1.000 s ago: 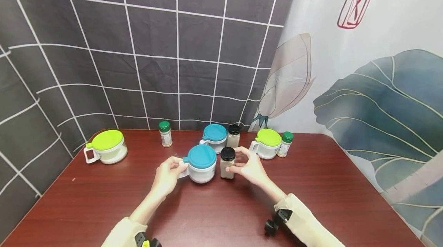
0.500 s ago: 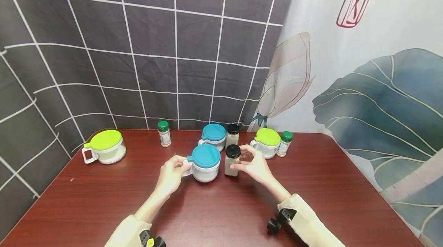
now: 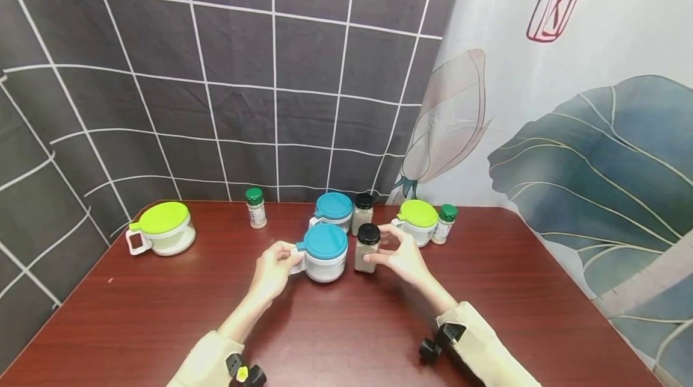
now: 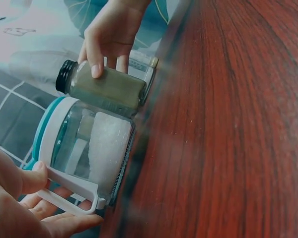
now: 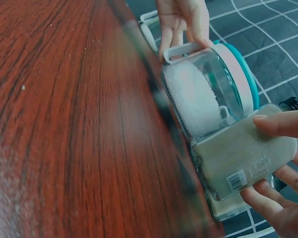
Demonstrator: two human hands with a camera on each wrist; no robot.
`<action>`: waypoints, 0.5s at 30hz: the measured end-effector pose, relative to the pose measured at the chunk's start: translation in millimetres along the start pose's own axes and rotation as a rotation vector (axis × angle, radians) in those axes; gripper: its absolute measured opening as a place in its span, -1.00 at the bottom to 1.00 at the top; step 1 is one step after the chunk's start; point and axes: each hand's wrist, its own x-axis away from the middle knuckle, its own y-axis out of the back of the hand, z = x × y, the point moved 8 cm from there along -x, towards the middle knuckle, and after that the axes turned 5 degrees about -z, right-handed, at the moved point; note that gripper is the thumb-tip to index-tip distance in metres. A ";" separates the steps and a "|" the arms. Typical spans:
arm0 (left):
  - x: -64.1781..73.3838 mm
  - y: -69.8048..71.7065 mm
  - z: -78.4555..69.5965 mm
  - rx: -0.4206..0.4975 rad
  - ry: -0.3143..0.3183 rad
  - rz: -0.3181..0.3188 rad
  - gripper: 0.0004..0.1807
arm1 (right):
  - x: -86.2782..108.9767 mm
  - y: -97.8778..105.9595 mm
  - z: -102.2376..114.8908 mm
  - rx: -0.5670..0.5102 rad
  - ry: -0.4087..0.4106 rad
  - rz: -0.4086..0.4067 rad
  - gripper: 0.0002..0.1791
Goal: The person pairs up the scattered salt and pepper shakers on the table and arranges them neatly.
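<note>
Toward the middle of the reddish-brown table (image 3: 335,330), a blue-lidded glass pot (image 3: 325,266) and a black-capped jar (image 3: 366,259) are held upright just beside each other, pot at left and jar at right. The pot is gripped by the left hand (image 3: 272,271), thumb and fingers clamped on its white side handle (image 4: 77,183); this hold is presumably favoured because a narrow purchase is offered there and the lid is left untouched. The jar, on which no handle is seen, is pinched about its body by the right hand (image 3: 405,259), thumb on the near face, probably so that tipping is resisted. Whether either base is fully in contact with the table cannot be told. On the far side, a second blue-lidded pot (image 3: 333,206) and a second black-capped jar (image 3: 363,209) are placed in the same left-to-right order. Both forearms are extended from the near side and angled inward; the outer sides of the pair are thus taken, and the gap between is left free of fingers.
</note>
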 end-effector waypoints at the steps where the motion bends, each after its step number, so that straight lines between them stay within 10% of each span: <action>1: 0.2 -0.5 0.2 0.003 0.003 0.001 -0.87 | -1.3 -0.3 -4.8 -0.003 -0.005 0.002 -0.47; 15: -2.8 -10.7 0.6 0.021 0.013 0.009 -0.86 | -10.9 2.7 -32.7 -0.025 -0.007 -0.006 -0.45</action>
